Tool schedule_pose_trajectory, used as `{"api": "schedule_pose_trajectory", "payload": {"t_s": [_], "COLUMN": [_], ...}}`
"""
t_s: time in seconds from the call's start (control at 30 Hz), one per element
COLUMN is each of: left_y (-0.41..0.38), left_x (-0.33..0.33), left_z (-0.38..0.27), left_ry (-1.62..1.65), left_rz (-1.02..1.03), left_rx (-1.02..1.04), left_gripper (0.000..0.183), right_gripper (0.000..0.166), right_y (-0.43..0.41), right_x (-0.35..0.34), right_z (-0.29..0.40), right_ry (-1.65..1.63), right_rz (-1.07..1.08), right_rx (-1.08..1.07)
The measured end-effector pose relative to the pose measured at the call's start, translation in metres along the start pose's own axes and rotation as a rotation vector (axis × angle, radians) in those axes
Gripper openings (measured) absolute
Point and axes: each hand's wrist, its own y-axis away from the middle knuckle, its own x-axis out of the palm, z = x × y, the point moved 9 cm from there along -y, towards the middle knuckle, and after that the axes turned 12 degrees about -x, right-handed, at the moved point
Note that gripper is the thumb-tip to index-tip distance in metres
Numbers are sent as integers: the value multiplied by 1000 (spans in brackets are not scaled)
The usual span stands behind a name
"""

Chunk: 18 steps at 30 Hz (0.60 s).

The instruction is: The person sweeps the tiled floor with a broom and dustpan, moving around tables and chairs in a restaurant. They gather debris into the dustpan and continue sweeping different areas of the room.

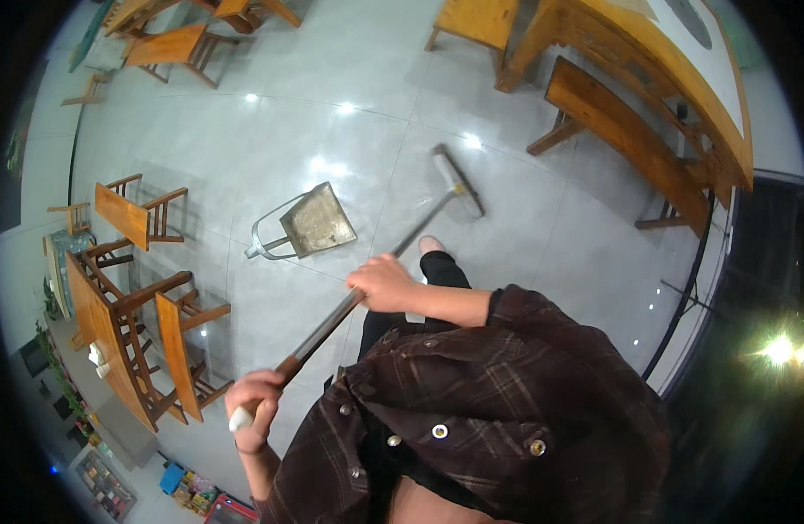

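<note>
A push broom with a metal handle (330,325) slants across the view in front of me. My left hand (255,399) is closed around its brown and white end. Farther down the handle, my right hand (385,285) grips the metal shaft. The broom head (459,182), white with dark bristles, is at the floor ahead of my shoe (431,244) and looks slightly blurred. To its left, apart from both hands, a metal dustpan (318,223) lies on the floor. Its worn pan holds dusty marks, and its looped handle points left.
Wooden benches (173,354) and a wooden table (101,327) stand at the left. Another bench (624,131) sits beside a large wooden table (651,72) at the right. More wooden seats (169,49) are at the upper left. Grey tiled floor (297,144) lies between them.
</note>
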Motion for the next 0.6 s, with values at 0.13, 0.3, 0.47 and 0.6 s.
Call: {"api": "schedule_pose_trajectory", "payload": {"t_s": [0.13, 0.3, 0.47, 0.6], "left_y": [-64, -104, -98, -95], "left_x": [53, 145, 84, -13], "left_z": [49, 85, 80, 36], "left_ry": [70, 76, -143, -409], "left_rz": [425, 696, 747, 614], "left_rx": [-99, 58, 139, 134], "left_gripper": [7, 8, 9, 8], "right_gripper": [16, 12, 10, 14], "right_y": [68, 163, 98, -20], "right_x": [-7, 36, 91, 102], "right_z": [-59, -147, -116, -65], "right_ry": [127, 281, 240, 114], "right_rz": [-96, -23, -108, -431], "right_rx": [298, 738, 628, 383]}}
